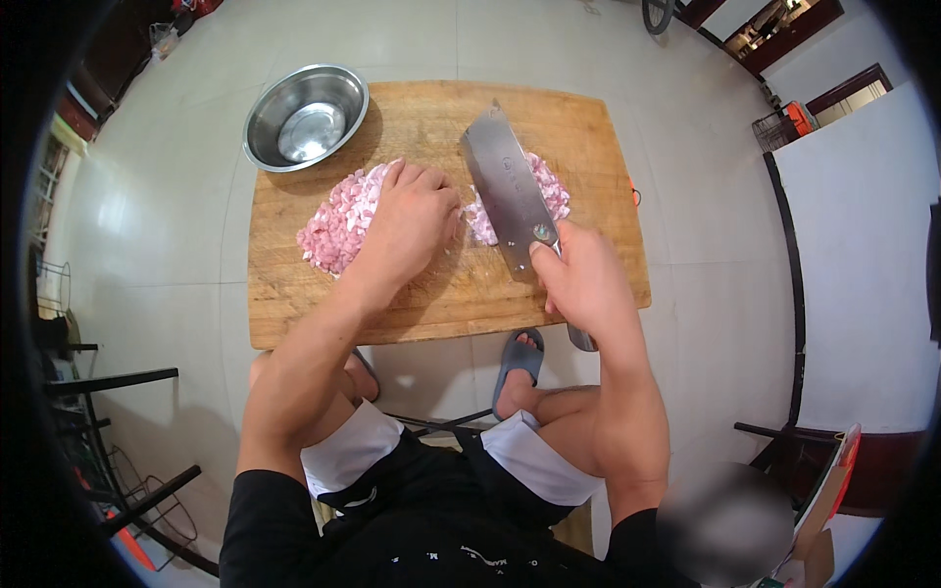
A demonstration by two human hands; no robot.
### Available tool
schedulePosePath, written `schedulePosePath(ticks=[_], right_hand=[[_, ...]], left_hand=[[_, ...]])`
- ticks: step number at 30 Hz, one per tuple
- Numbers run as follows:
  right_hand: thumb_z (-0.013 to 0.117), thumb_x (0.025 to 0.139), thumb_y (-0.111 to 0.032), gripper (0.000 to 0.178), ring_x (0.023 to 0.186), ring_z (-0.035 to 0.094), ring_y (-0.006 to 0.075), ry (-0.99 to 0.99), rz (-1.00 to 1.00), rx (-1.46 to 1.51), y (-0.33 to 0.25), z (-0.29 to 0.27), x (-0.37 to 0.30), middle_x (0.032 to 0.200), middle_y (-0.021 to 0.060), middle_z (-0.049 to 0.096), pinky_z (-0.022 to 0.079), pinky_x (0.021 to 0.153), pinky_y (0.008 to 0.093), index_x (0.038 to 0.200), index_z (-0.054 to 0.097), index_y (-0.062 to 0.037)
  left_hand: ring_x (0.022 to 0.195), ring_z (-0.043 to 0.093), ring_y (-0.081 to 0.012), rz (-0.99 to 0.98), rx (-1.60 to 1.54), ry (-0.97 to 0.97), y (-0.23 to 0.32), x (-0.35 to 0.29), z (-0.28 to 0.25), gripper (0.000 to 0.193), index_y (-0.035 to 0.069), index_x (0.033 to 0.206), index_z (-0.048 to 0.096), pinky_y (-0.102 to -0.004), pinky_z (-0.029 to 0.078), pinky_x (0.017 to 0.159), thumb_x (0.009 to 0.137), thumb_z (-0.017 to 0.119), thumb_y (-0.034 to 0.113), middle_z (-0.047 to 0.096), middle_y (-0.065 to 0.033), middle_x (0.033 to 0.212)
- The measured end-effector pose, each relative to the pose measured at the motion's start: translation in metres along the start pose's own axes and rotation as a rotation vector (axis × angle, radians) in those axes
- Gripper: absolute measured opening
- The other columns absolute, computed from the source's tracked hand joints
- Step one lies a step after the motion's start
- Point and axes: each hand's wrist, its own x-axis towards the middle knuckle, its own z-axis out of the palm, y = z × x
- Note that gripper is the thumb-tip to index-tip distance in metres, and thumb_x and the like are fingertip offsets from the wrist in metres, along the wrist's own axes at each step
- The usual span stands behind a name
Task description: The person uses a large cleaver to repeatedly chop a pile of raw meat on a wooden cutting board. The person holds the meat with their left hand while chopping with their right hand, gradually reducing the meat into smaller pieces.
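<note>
My right hand is closed round the handle of a broad steel cleaver, thumb against the heel of the blade. The blade slants away up and to the left over a wooden chopping board. Diced pink-and-white meat shows beyond its right side, and a few bits lie along its left edge. My left hand rests on the right edge of a larger heap of diced meat, its fingers curled together and bent down. What lies beneath those fingers is hidden.
A metal bowl stands on the board's far left corner, overhanging its edge, with nothing visible inside. Below the board's near edge are my slippered feet. Dark metal frames stand at the left, and a cardboard box at the lower right.
</note>
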Motion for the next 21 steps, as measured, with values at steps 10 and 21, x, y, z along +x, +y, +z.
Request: schedulePosePath(ticks=[10,21], right_hand=[[0.065,0.105,-0.020,0.030,0.057,0.071,0.0293,0.038,-0.116,-0.157,0.001,0.010,-0.025,0.070,0.0198,0.068,0.055,0.060,0.0457,0.099,0.067,0.0086],[0.064,0.106,-0.017,0.027,0.059,0.075,0.0345,-0.032,-0.174,-0.115,-0.001,0.009,-0.038,0.072,0.0239,0.071,0.057,0.057,0.0457,0.095,0.064,0.0089]], left_hand=[[0.134,0.062,-0.0338,0.053,0.019,0.008,-0.001,-0.012,-0.018,0.022,0.004,0.112,0.080,-0.0512,0.042,0.121,0.096,0.080,0.020,0.072,-0.0130,0.131],[0.139,0.061,-0.0307,0.062,0.035,-0.093,0.001,-0.013,-0.022,0.019,0.006,0.105,0.083,-0.0567,0.035,0.128,0.096,0.082,0.023,0.076,-0.0071,0.120]])
